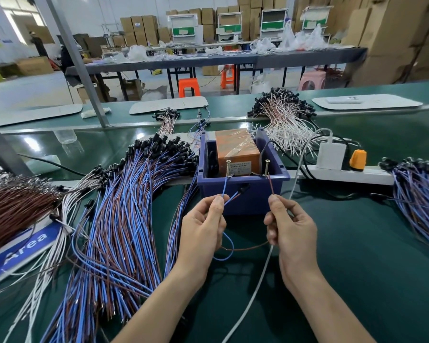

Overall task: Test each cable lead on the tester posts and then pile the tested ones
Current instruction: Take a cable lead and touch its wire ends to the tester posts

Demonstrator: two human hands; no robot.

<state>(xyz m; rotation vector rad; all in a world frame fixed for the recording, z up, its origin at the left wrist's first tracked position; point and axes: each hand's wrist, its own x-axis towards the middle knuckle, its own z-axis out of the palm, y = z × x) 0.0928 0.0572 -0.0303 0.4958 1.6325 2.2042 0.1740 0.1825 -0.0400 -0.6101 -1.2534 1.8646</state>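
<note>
Now the thin blue-and-brown cable lead (225, 247) loops between both hands.

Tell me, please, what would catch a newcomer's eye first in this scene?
Probably the big fan of blue and brown leads spread across the green bench at left. Next, the purple box at centre, where the left hand and right hand each pinch a wire end up to a screw post.

**Plastic, Brass-Toned Metal and Film at the Test Station**

Just beyond each grip, two brass-coloured metal screws (227, 167) rise from a matt blue plastic bin (243, 194). Behind them, glossy clear film wraps an orange box (235, 147). Smooth plastic-sheathed leads (114, 219) lie left of the grips on the desk's (357, 268) faintly shiny dark green surface.
</note>
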